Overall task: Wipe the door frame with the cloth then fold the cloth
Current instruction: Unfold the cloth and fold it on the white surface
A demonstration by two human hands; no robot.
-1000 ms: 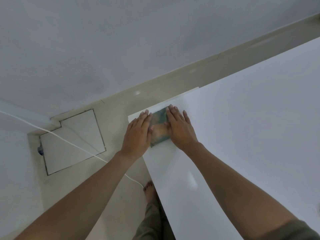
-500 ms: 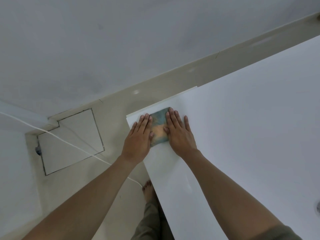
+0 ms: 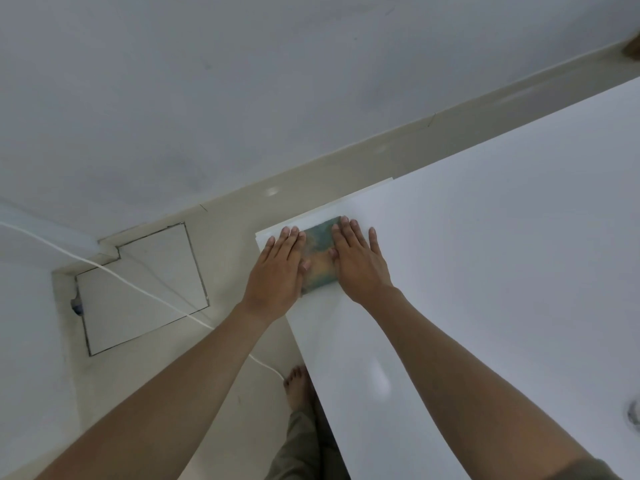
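The small folded cloth (image 3: 318, 252), lying on the white surface (image 3: 485, 271) near its far-left corner under the flat, unclenched left hand (image 3: 277, 271) and right hand (image 3: 358, 263), looks soft, light and limp, best pinched at its edges.

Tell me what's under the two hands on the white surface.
A blue-green and orange cloth shows between the left hand and right hand. Its edges beneath both palms are covered.

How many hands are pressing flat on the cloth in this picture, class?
2. The left hand lies flat over the cloth's left edge; the right hand lies flat over its right edge, both on the white surface.
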